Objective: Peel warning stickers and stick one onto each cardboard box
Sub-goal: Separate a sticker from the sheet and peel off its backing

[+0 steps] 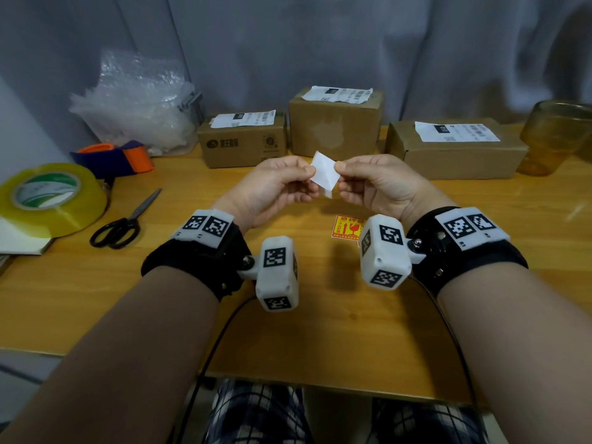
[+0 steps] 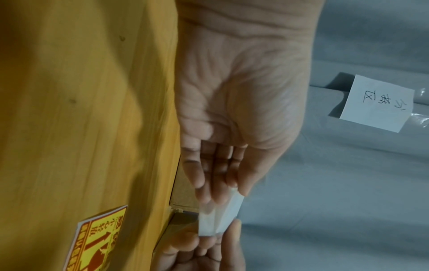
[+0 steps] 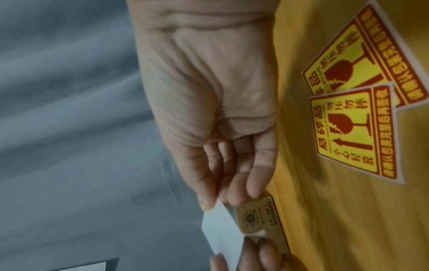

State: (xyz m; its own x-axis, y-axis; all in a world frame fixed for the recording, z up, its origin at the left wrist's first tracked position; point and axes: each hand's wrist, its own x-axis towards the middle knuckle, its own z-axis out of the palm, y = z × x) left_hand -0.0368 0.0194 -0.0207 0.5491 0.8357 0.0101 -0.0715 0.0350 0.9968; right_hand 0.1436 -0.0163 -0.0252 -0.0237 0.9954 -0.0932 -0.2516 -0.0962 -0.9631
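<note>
Both hands hold one small white sticker sheet (image 1: 325, 174) up above the wooden table (image 1: 288, 315), its blank side toward me. My left hand (image 1: 308, 175) pinches its left edge and my right hand (image 1: 340, 170) pinches its right edge. The left wrist view shows the sheet (image 2: 218, 218) between thumb and fingertips of the left hand (image 2: 232, 192). Two yellow-and-red warning stickers (image 3: 355, 135) lie overlapping on the table below the right hand (image 3: 223, 199); one sticker (image 1: 347, 226) shows in the head view. Three cardboard boxes stand at the back: left (image 1: 243, 145), middle (image 1: 334, 126), right (image 1: 455, 155).
A big roll of clear tape (image 1: 48, 197) and black scissors (image 1: 128, 219) lie at the left. Behind them are an orange and blue tape dispenser (image 1: 118, 157) and a container of bubble wrap (image 1: 137, 100). An amber glass (image 1: 557, 136) stands at the far right.
</note>
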